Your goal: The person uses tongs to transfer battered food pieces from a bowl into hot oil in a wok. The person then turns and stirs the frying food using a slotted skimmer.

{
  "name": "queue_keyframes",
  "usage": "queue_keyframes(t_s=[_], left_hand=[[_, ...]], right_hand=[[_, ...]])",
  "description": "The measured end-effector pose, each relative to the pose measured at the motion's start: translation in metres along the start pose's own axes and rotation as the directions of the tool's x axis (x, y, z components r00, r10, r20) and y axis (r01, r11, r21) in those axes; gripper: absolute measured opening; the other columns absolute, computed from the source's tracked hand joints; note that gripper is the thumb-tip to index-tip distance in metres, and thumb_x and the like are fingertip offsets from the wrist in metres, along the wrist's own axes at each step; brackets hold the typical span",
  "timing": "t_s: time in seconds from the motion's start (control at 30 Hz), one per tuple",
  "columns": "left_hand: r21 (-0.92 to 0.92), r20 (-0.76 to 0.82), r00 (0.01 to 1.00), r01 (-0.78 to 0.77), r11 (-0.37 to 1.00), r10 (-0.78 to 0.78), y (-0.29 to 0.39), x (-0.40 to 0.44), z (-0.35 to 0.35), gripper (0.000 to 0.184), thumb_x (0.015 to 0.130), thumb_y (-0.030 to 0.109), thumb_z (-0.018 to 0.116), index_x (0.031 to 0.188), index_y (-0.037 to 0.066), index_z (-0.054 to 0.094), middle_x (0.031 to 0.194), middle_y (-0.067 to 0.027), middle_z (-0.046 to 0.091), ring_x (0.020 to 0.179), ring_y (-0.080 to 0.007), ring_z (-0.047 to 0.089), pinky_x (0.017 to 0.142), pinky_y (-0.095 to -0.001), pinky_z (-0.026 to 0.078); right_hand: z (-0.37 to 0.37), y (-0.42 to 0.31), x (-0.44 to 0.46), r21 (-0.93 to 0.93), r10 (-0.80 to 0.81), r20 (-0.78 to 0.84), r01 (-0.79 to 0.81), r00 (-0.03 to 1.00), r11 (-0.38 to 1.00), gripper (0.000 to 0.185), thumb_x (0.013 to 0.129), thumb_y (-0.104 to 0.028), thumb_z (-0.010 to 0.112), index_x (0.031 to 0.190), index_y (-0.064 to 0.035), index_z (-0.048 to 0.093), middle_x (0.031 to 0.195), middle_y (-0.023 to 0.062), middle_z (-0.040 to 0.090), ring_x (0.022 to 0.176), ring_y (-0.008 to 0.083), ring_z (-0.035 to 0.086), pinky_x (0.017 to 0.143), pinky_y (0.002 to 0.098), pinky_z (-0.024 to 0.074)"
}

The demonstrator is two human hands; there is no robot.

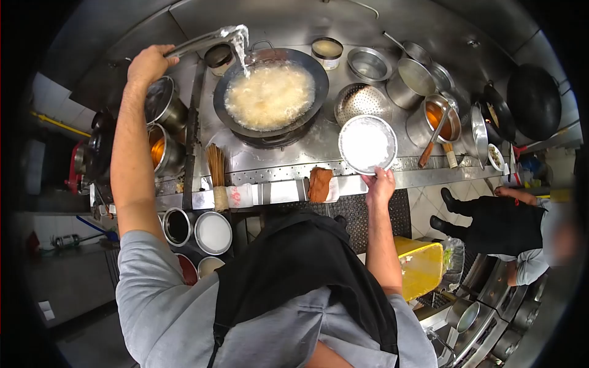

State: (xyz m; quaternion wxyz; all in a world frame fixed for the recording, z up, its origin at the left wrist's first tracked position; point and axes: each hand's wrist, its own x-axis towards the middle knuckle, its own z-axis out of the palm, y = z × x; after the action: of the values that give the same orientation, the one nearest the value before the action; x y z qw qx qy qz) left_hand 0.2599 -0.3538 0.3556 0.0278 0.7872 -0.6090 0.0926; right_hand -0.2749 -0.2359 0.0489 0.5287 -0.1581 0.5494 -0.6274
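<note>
A cook's left hand [151,65], raised just off the upper left side of a dark wok [321,86], closes its fingers around the handle end of metal tongs [199,43]. The tongs reach toward the wok, their tips gripping a white-coated strip [241,51] that hangs over its far left edge. Inside the wok, pale, frothing liquid [270,95] bubbles. The right hand [380,185], to the right of the wok and nearer the cook, is partly curled, gripping the near rim of a round metal bowl [349,166] of white powder; how its fingers sit underneath cannot be told. A perforated strainer [362,103] lies between the bowl and the wok's right side. A bristle brush [216,164] stands in front of the wok, to its left, and a rust-brown cloth [319,184] lies in front, to its right. Well to the wok's right, another person [509,227] wears a black apron.
</note>
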Motion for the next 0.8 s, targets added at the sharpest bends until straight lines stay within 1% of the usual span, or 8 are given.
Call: queue_keyframes(t_s=[0.17, 0.3, 0.43, 0.47, 0.6, 0.7, 0.73, 0.8], left_hand=[[-0.045, 0.079, 0.995, 0.057, 0.997, -0.053, -0.004, -0.019, 0.031, 0.047, 0.086, 0.038, 0.07, 0.129, 0.021, 0.064, 0.122, -0.0107, 0.067, 0.115, -0.0298, 0.062, 0.098, -0.042, 0.049], [-0.042, 0.095, 0.992, 0.082, 0.996, -0.077, 0.017, -0.051, 0.018, 0.047, 0.085, 0.037, 0.07, 0.129, 0.019, 0.064, 0.122, -0.0119, 0.066, 0.114, -0.0302, 0.062, 0.097, -0.0417, 0.049], [-0.059, 0.085, 0.995, 0.062, 0.996, -0.057, 0.013, -0.057, 0.052, 0.047, 0.084, 0.036, 0.071, 0.127, 0.018, 0.065, 0.12, -0.0119, 0.067, 0.113, -0.03, 0.063, 0.097, -0.0415, 0.049], [-0.05, 0.067, 0.998, 0.018, 0.999, -0.015, 0.01, -0.058, 0.066, 0.048, 0.084, 0.036, 0.072, 0.128, 0.02, 0.065, 0.12, -0.0125, 0.067, 0.113, -0.0303, 0.063, 0.096, -0.0419, 0.049], [-0.049, 0.168, 0.973, 0.17, 0.984, -0.159, 0.05, -0.083, 0.075, 0.05, 0.084, 0.038, 0.072, 0.13, 0.021, 0.063, 0.121, -0.0136, 0.067, 0.114, -0.032, 0.062, 0.096, -0.0431, 0.049], [-0.033, 0.076, 0.986, 0.154, 0.988, -0.151, 0.074, -0.101, 0.068, 0.049, 0.085, 0.04, 0.07, 0.13, 0.022, 0.063, 0.119, -0.0138, 0.067, 0.113, -0.0317, 0.063, 0.095, -0.0433, 0.049], [-0.031, 0.067, 0.99, 0.125, 0.992, -0.123, 0.087, -0.108, 0.057, 0.049, 0.085, 0.042, 0.069, 0.129, 0.023, 0.064, 0.117, -0.0143, 0.068, 0.111, -0.0317, 0.064, 0.093, -0.0439, 0.05], [-0.022, 0.019, 1.0, 0.016, 1.0, -0.016, 0.118, -0.129, 0.033, 0.048, 0.085, 0.04, 0.07, 0.128, 0.02, 0.064, 0.113, -0.0157, 0.069, 0.107, -0.0327, 0.065, 0.09, -0.0431, 0.051]], right_hand=[[-0.029, -0.018, -0.015, 0.022, -0.031, -0.06, 0.032, 0.998, 0.999, 0.012, 0.09, -0.003, 0.055, 0.102, -0.0021, 0.057, 0.086, 0.0076, 0.066, 0.062, 0.0162, 0.065, 0.056, 0.0291, 0.0591], [-0.049, -0.023, -0.014, 0.002, -0.043, -0.068, 0.043, 0.997, 0.999, 0.015, 0.09, -0.004, 0.054, 0.105, -0.0016, 0.057, 0.088, 0.0081, 0.066, 0.063, 0.017, 0.065, 0.057, 0.0296, 0.0596], [-0.057, -0.034, -0.018, 0.034, -0.031, -0.042, 0.033, 0.999, 0.999, 0.015, 0.09, -0.003, 0.054, 0.105, -0.0005, 0.057, 0.09, 0.0087, 0.066, 0.065, 0.0166, 0.065, 0.058, 0.0299, 0.0604], [-0.061, -0.034, -0.017, 0.025, -0.027, -0.03, 0.028, 0.999, 0.999, 0.015, 0.09, -0.003, 0.054, 0.105, -0.0005, 0.057, 0.09, 0.0087, 0.066, 0.065, 0.0165, 0.065, 0.058, 0.0298, 0.0605], [-0.078, -0.038, -0.01, 0.005, -0.016, 0.011, 0.016, 1.0, 1.0, 0.015, 0.089, -0.002, 0.054, 0.104, -0.0002, 0.056, 0.091, 0.0084, 0.065, 0.067, 0.0158, 0.066, 0.057, 0.0289, 0.0604], [-0.08, -0.046, -0.009, -0.005, -0.018, 0.048, 0.019, 0.999, 1.0, 0.015, 0.089, -0.002, 0.054, 0.103, 0.0011, 0.058, 0.089, 0.0081, 0.065, 0.068, 0.0157, 0.065, 0.057, 0.028, 0.0592], [-0.079, -0.05, -0.009, -0.026, -0.022, 0.044, 0.023, 0.999, 0.999, 0.015, 0.089, -0.002, 0.054, 0.103, 0.0017, 0.059, 0.089, 0.0084, 0.065, 0.069, 0.0157, 0.065, 0.057, 0.028, 0.0588], [-0.082, -0.052, -0.005, -0.062, -0.029, 0.06, 0.032, 0.998, 0.998, 0.015, 0.089, -0.002, 0.055, 0.102, 0.0026, 0.06, 0.09, 0.0091, 0.066, 0.069, 0.0156, 0.064, 0.057, 0.0282, 0.0582]])
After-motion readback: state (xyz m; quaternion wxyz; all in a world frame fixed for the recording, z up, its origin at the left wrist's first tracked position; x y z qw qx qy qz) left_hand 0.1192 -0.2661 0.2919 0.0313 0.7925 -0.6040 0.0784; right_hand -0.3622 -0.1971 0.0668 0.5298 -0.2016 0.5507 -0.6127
